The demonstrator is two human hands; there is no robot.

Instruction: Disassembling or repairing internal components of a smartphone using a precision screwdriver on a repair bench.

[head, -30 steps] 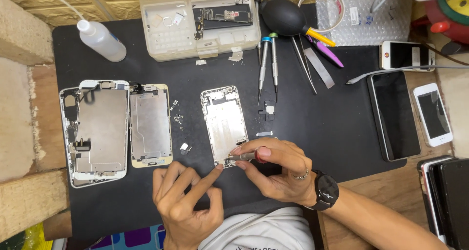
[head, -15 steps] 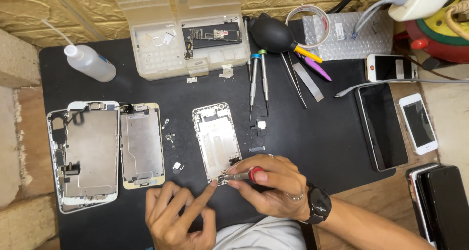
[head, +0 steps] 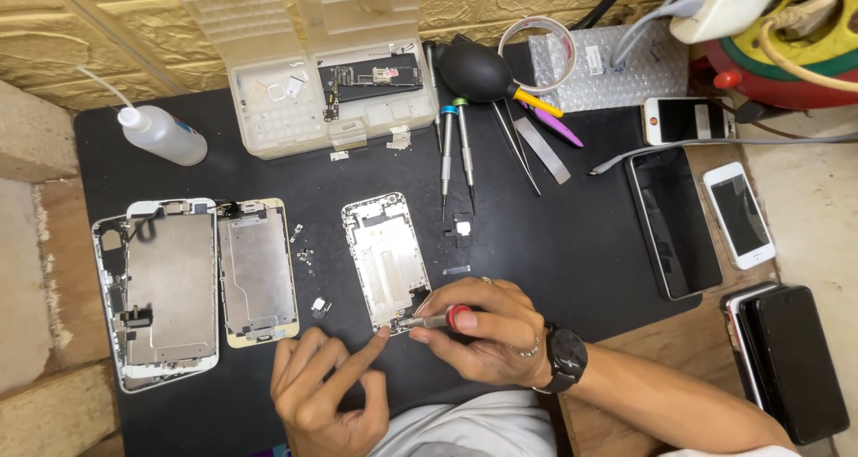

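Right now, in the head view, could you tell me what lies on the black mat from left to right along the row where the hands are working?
Large silver phone frame → gold-edged inner plate → loose small parts → opened phone housing, steadied by the left hand → red-capped screwdriver in the right hand → dark screen panel.

Right hand (head: 487,332) with fingers curled tight (wrist bent inward), left hand (head: 326,394) index finger extended.

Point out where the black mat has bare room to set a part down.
The mat is barest between the two screwdrivers and the dark tablet. Another patch lies below the squeeze bottle. It is crowded by the loose screws and around the open phone frame and both hands.
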